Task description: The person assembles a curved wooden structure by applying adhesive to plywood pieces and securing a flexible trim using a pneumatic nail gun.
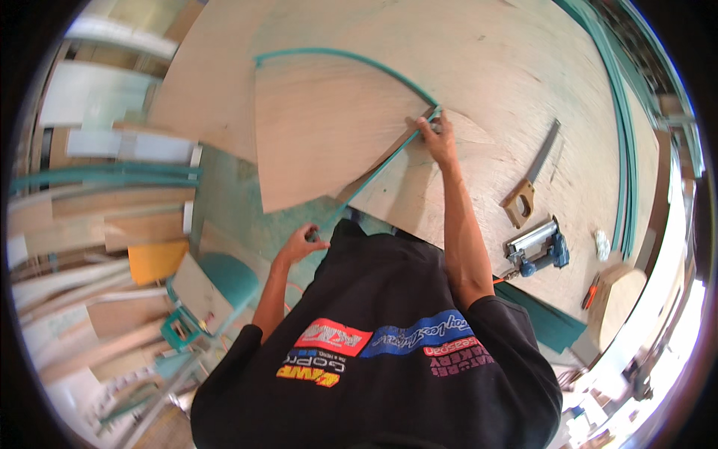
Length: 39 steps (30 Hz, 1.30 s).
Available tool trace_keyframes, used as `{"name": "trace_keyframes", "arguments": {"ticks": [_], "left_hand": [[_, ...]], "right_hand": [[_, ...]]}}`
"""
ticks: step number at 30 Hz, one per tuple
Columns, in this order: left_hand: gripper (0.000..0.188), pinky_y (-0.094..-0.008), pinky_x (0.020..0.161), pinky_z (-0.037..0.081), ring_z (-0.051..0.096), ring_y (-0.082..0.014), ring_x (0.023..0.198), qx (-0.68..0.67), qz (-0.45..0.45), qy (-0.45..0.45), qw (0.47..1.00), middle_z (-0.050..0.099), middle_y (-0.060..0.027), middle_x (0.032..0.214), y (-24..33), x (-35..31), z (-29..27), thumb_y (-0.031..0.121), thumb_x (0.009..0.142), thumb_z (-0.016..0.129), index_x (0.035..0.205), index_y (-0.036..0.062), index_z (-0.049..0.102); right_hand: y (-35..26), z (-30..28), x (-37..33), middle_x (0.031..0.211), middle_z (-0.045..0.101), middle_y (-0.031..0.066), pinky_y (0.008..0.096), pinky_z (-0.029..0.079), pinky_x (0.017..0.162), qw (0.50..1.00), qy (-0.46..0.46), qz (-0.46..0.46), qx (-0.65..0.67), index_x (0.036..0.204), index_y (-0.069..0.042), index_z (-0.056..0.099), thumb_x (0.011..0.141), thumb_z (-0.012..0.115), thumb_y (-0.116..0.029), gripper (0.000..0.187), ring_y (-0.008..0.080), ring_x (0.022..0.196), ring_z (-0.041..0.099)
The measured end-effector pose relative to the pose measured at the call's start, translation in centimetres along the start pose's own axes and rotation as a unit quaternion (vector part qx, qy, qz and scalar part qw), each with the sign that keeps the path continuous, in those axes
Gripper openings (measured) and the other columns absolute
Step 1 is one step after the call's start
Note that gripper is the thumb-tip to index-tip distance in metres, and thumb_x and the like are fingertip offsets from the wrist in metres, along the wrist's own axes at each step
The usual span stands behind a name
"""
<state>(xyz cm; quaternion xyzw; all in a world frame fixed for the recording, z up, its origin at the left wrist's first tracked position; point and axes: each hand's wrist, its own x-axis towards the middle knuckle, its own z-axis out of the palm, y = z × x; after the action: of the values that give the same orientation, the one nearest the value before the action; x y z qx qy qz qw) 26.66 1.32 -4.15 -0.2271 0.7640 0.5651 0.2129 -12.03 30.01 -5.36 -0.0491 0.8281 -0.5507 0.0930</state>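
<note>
Over the pale wooden tabletop (516, 75), my right grip (437, 138) pinches the teal strip (385, 165) at the fan-shaped panel (321, 127)'s corner, its length slanting nearer and leftward toward my curled left grip (299, 245), whose hold I cannot tell.

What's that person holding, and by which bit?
The right hand pinches a green strip near its far end; whether the left hand grips it too isn't clear.

Lettered logos (419, 333) on black shirt (404, 408)

blurred lower strip end (341, 209), cropped black shirt (404, 408)
</note>
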Motion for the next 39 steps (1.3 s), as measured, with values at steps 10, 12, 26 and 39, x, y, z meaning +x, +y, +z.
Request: {"name": "trace_keyframes", "arguments": {"ticks": [10, 12, 26, 39], "left_hand": [[0.083, -0.0466, 0.1, 0.049, 0.056, -0.0373, 0.123, 0.271, -0.008, 0.336, 0.902, 0.057, -0.0186, 0.134, 1.6, -6.9, -5.4, 0.037, 0.071, 0.089, 0.137, 0.0027, 0.053], [0.087, -0.0461, 0.103, 0.047, 0.053, -0.0374, 0.127, 0.265, 0.004, 0.33, 0.906, 0.054, -0.0193, 0.139, 1.6, -6.6, -5.8, 0.039, 0.073, 0.088, 0.141, 0.0027, 0.05], [0.077, -0.0478, 0.109, 0.04, 0.051, -0.0394, 0.13, 0.211, 0.242, 0.213, 0.923, 0.054, -0.0233, 0.138, 17.0, 7.1, 1.3, 0.049, 0.085, 0.076, 0.136, -0.0034, 0.054], [0.033, -0.05, 0.105, 0.046, 0.052, -0.0458, 0.126, 0.393, 0.287, 0.259, 0.834, 0.058, -0.0244, 0.128, 21.8, 21.8, 11.7, 0.006, 0.09, 0.062, 0.121, -0.0063, 0.059]], "right_hand": [[-2.6, -0.2, 1.5, 0.083, 0.065, 0.0079, 0.0287, 0.053, 0.061, 0.996, -0.044, 0.053, 0.053, 0.127, 0.006, 0.052, 0.083, 0.084, -0.038, 0.07, 0.0149, 0.07, 0.064], [-2.0, 0.1, 1.7, 0.089, 0.067, 0.0103, 0.0285, 0.054, 0.066, 0.994, -0.048, 0.045, 0.081, 0.137, 0.006, 0.048, 0.085, 0.082, -0.034, 0.073, 0.0161, 0.074, 0.065], [-2.8, -0.7, 1.7, 0.092, 0.064, 0.0071, 0.0276, 0.052, 0.069, 0.988, -0.047, 0.046, 0.143, 0.137, 0.004, 0.053, 0.082, 0.084, -0.028, 0.071, 0.0137, 0.081, 0.063], [-3.1, -0.5, 2.5, 0.085, 0.057, 0.0001, 0.0241, 0.045, 0.065, 0.983, -0.038, 0.058, 0.171, 0.136, 0.006, 0.054, 0.077, 0.088, -0.021, 0.073, 0.0083, 0.074, 0.053]]}}
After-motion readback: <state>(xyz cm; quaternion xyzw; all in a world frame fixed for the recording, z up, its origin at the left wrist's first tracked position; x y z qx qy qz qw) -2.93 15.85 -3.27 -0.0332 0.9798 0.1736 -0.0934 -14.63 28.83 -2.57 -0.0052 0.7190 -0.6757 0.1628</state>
